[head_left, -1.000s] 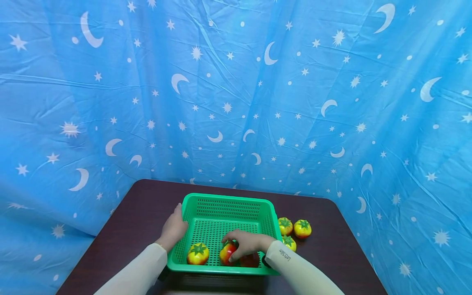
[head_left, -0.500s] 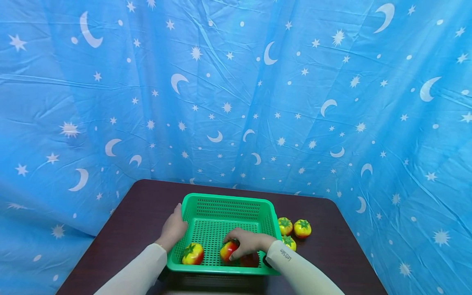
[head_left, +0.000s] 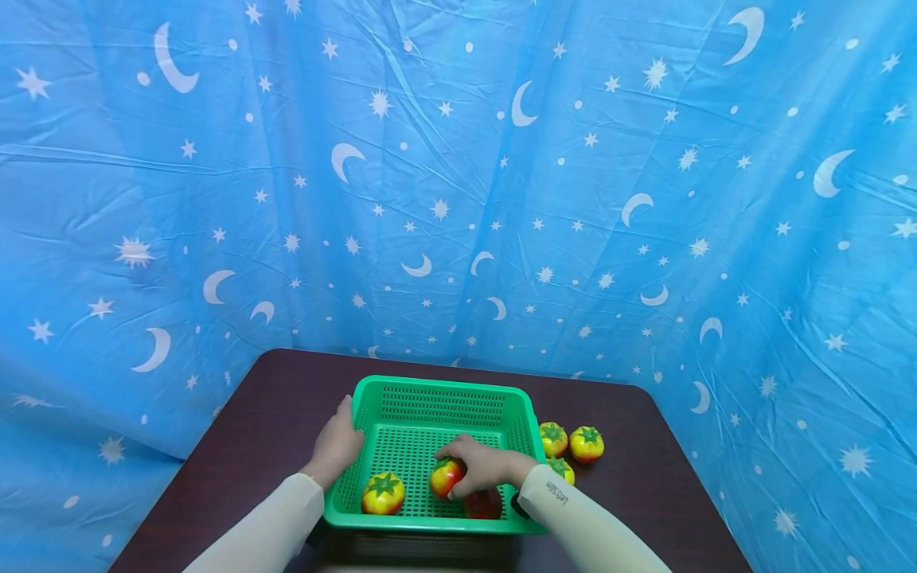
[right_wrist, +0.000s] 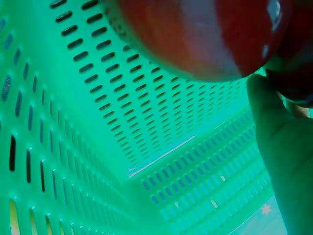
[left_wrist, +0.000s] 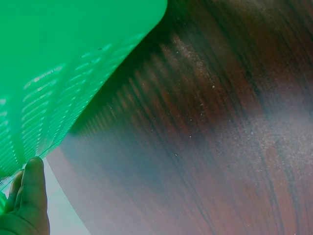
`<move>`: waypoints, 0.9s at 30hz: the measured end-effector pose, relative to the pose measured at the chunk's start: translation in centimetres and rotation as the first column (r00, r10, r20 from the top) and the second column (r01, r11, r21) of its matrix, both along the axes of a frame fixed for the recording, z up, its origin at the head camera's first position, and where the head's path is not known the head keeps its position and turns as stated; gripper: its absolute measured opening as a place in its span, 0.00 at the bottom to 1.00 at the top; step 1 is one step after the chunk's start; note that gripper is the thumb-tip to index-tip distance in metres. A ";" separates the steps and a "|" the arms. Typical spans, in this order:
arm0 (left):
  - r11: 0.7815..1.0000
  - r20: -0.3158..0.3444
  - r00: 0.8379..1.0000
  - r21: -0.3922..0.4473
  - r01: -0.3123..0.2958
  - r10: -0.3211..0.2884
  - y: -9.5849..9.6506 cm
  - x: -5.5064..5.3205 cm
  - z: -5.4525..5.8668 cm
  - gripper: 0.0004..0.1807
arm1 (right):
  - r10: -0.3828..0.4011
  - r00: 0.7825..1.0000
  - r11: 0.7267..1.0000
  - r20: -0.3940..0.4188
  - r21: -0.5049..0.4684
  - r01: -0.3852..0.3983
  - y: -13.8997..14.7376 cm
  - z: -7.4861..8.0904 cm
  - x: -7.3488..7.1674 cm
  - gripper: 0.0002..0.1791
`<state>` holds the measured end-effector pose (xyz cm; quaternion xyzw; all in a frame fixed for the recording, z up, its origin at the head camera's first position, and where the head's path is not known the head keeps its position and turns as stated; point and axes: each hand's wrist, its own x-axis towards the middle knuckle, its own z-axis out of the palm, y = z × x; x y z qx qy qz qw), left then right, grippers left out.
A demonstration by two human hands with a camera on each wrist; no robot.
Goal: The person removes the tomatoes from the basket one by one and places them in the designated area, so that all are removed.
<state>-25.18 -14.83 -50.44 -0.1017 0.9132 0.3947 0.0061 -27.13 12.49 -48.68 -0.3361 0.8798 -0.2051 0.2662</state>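
Note:
My left hand holds the left rim of a green plastic basket, its thumb on the inner side. In the left wrist view the fingers lie along the basket's outer wall. Inside the basket, my right hand grips a red-and-yellow tomato with a green leafy top. Another tomato sits upright near the front left corner, leaves up. Under the right wrist is a dark red tomato; the same red fruit looms large in the right wrist view.
Three more tomatoes stand on the dark table just right of the basket: a rear one, one close by the basket wall, and one partly hidden. A blue curtain with moons and stars hangs behind the table.
The tomato at the front left tipped leftward, then came back upright. My right hand and the tomato in it have shifted slightly up and away. The left hand stays put.

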 end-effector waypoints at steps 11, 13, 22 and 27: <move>1.000 -0.007 1.000 -0.015 0.004 -0.005 -0.2 -0.1 -0.3 0.41 | -0.040 0.999 0.997 0.015 -0.062 0.041 0.6 0.5 -0.4 0.34; 1.000 -0.008 1.000 -0.015 0.003 -0.003 -0.1 -0.2 -0.3 0.41 | -0.054 0.998 0.995 0.020 -0.081 0.055 0.9 0.8 -0.5 0.34; 1.000 -0.008 1.000 -0.014 0.007 -0.007 -0.2 -0.2 -0.1 0.41 | -0.101 0.991 0.983 -0.090 -0.166 0.085 2.2 2.5 -0.9 0.33; 1.000 -0.001 1.000 -0.004 0.006 -0.006 -0.1 -0.1 -0.1 0.41 | -0.160 0.984 0.969 -0.082 -0.204 0.140 3.3 3.3 -1.0 0.33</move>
